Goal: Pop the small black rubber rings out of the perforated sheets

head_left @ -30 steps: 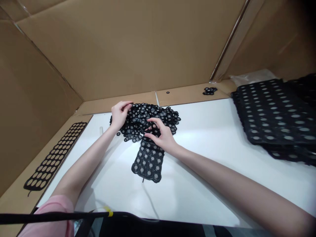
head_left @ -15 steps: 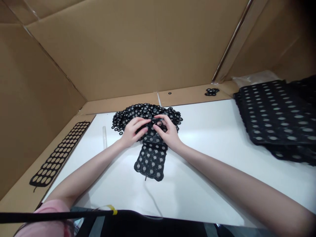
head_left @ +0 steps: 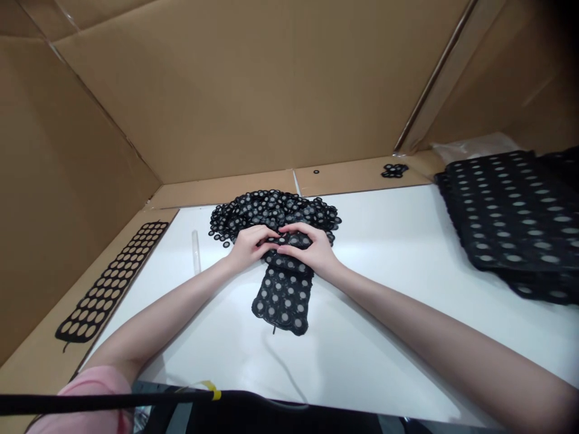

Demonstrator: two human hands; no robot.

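Observation:
A black rubbery sheet [head_left: 283, 295] with rows of pale round centres lies on the white table [head_left: 375, 313], its near end flat and its far end under my fingers. My left hand [head_left: 251, 246] pinches at the far end from the left, thumb and forefinger close together. From the right, my right hand [head_left: 310, 247] grips the same end, its thumb and forefinger tips nearly meeting the left ones. Whatever small piece sits between the fingertips cannot be made out. Just beyond both hands spreads a heap of loose black rings [head_left: 266, 208], partly hidden by the fingers.
A stack of larger black dotted sheets [head_left: 511, 211] rises at the right. On the left, a punched-out black strip [head_left: 113, 280] lies on cardboard. A clear narrow tube or strip [head_left: 196, 252] rests nearby. A small black cluster [head_left: 394, 170] and cardboard walls [head_left: 271, 90] stand behind.
My hands have come slightly nearer along the sheet, and the fingertips have drawn closer together. The whole view has shifted a little, moving everything slightly rightward.

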